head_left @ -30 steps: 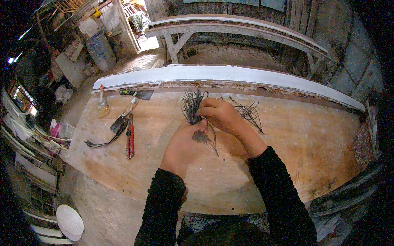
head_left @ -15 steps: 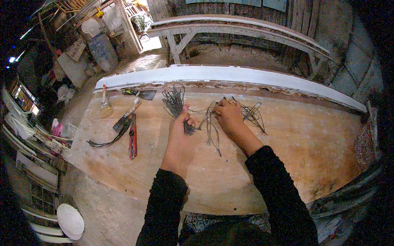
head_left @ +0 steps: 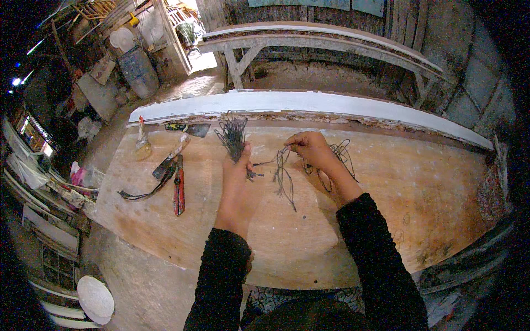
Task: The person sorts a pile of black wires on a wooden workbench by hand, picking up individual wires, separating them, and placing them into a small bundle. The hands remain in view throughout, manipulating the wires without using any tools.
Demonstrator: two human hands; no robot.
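My left hand (head_left: pixel 236 168) is closed round a bundle of thin dark cords (head_left: pixel 233 135), which could be string or wire. Their looped ends fan out above the fist, and short ends stick out below it. To its right, my right hand (head_left: pixel 314 151) pinches a thin strand between thumb and fingertips. From that pinch, loose strands (head_left: pixel 284 179) hang down to the wooden tabletop, and one runs across to the left hand. More tangled cord (head_left: pixel 343 154) lies beyond the right wrist, partly hidden by it.
On the board tabletop (head_left: pixel 287 248) at left lie red-handled pliers (head_left: pixel 179 190), a dark strap (head_left: pixel 144 195), a flat-bladed scraper (head_left: pixel 196 130) and a brush-like tool (head_left: pixel 142 144). A long white-topped beam (head_left: pixel 309 105) borders the far edge. Behind it stands a wooden trestle (head_left: pixel 309 38).
My right hand has shifted slightly, uncovering more of the strands hanging from its fingertips. The left hand has turned a little, and its bundle stands more upright.
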